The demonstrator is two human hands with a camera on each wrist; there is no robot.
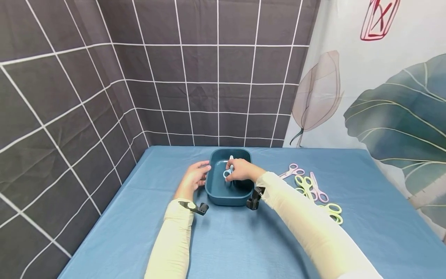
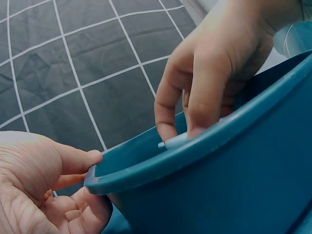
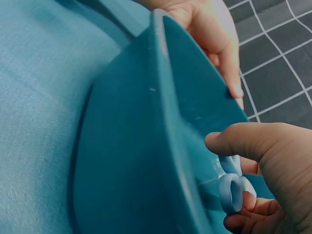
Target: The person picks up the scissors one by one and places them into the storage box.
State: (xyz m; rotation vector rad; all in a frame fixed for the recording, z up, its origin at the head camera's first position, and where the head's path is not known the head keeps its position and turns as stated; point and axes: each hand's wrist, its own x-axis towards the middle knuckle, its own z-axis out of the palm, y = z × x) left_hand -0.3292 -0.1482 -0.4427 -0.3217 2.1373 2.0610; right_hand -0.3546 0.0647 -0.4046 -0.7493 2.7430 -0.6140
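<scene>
Head view: A person's left hand [image 1: 196,177] grips the rim of a deep, rounded-rectangular teal tub [image 1: 229,201] at its nine o'clock, apparently to keep it from sliding. Inside, the right hand [image 1: 242,169] pinches pale-blue, ring-handled scissors [image 1: 226,174] near the handles, seemingly for control, a pale tip showing toward twelve o'clock. Pink-handled scissors [image 1: 313,181] and lime-green-handled scissors [image 1: 305,185] lie between three and four o'clock, likely for easy right-hand reach, on a blue cloth-covered table [image 1: 223,240].
</scene>
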